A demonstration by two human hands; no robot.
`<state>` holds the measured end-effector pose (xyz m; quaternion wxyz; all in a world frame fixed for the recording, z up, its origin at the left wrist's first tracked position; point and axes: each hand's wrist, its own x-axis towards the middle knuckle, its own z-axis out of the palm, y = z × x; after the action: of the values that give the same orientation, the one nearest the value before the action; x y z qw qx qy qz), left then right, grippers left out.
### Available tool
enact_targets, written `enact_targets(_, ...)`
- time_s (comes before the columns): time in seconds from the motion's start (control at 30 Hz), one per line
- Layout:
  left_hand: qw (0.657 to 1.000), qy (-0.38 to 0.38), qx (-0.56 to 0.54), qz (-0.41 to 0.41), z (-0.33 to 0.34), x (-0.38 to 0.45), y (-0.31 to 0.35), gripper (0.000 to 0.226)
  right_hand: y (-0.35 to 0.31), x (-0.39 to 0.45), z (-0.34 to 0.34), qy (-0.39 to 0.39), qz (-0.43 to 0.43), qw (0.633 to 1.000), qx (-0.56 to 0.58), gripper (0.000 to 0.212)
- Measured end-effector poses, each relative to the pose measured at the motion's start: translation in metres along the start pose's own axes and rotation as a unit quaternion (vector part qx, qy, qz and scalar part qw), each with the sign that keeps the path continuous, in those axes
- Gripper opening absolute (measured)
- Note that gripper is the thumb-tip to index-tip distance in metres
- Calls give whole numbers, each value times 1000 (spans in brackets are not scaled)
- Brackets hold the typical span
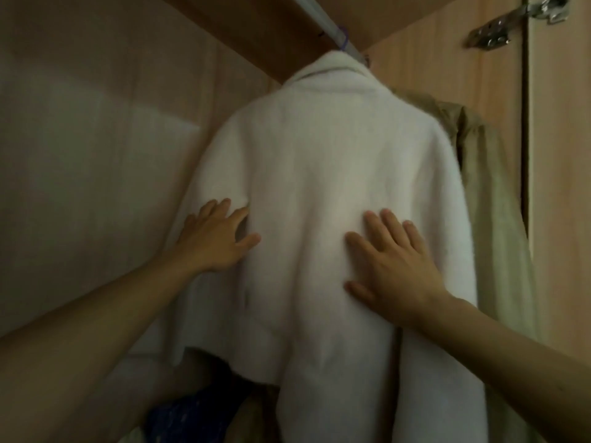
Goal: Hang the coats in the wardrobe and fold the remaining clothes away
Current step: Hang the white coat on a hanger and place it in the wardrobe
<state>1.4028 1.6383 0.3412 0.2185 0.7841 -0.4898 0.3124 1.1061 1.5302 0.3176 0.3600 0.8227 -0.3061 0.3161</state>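
A white fleecy coat hangs inside the wardrobe from a purple hanger hook on the metal rail. Its back faces me. My left hand rests on the coat's left sleeve, fingers spread. My right hand lies flat on the middle of the coat's back, fingers apart. Neither hand grips the cloth. Behind the coat on the right hangs a pale green garment, mostly hidden.
The wardrobe's wooden back panel fills the left side. A door with a metal hinge stands at the upper right. Dark blue cloth and other clothes lie low in the wardrobe beneath the coat.
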Motion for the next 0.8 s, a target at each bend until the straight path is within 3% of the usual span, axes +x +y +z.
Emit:
enact_targets(0.43,994,-58,70,-58,-45,-127,37,79,-17,-72,2,19,-61,979,192,86)
enact_targets(0.57,988,-74,96,-94,-67,-164,80,89,-5,-97,-3,30,-87,954,284,84)
enact_targets(0.8,968,-115,185,-122,-94,-242,140,72,2,-151,-12,2,-101,897,430,80)
